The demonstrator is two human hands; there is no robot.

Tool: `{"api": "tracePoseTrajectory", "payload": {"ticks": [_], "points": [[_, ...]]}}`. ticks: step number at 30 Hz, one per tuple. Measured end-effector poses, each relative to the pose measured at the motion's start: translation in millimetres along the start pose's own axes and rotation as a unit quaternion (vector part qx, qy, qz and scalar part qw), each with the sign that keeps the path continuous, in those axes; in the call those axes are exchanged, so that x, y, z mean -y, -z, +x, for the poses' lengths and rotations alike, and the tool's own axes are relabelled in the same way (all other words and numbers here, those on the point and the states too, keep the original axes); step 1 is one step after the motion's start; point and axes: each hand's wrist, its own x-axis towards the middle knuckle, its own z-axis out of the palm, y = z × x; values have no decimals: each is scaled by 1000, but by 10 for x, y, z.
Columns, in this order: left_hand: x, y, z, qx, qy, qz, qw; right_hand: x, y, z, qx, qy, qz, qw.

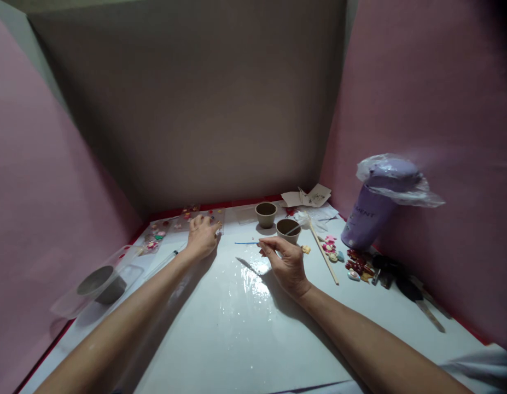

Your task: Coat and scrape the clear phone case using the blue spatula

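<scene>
My right hand (285, 265) is closed in a pinch over the white table, gripping a thin blue stick (245, 242) that points left. Below its fingertips a slim tool with a pale blade (248, 265) lies on the shiny surface. Farther left, my left hand (202, 238) reaches in among small colourful charms (186, 213) on clear plastic. Its fingers curl down and close together at the tips; whatever they pinch is too small to make out. Just beyond my right hand is a grey-brown cup (293, 236) with a stick leaning in it.
Another cup (266, 215) stands behind. A wooden stick (324, 254), more charms (330, 246), and a purple container (370, 210) topped with plastic wrap are on the right, near dark-handled tools (409, 287). At left is a clear box (64, 306) by a grey pot (103, 284). Pink walls enclose both sides.
</scene>
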Motion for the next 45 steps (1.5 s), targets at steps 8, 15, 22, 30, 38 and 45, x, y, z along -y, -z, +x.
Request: {"api": "tracePoseTrajectory", "payload": {"ticks": [8,15,22,30,38,45], "points": [[44,-17,-7,2,2,15,1000,8,1,5,0,0,-6,1000],[15,-26,-12,3,-8,19,1000,-1,1,6,0,-1,0,1000],[41,-17,-2,0,-4,16,1000,-4,4,0,1,-5,-6,1000],[35,-46,-20,4,-7,16,1000,2,7,3,0,-1,-7,1000],[20,-12,-2,-2,-10,12,1000,-14,6,-5,0,-5,-3,1000],[70,2,-15,-6,2,12,1000,-17,7,-11,2,-8,0,1000]]}}
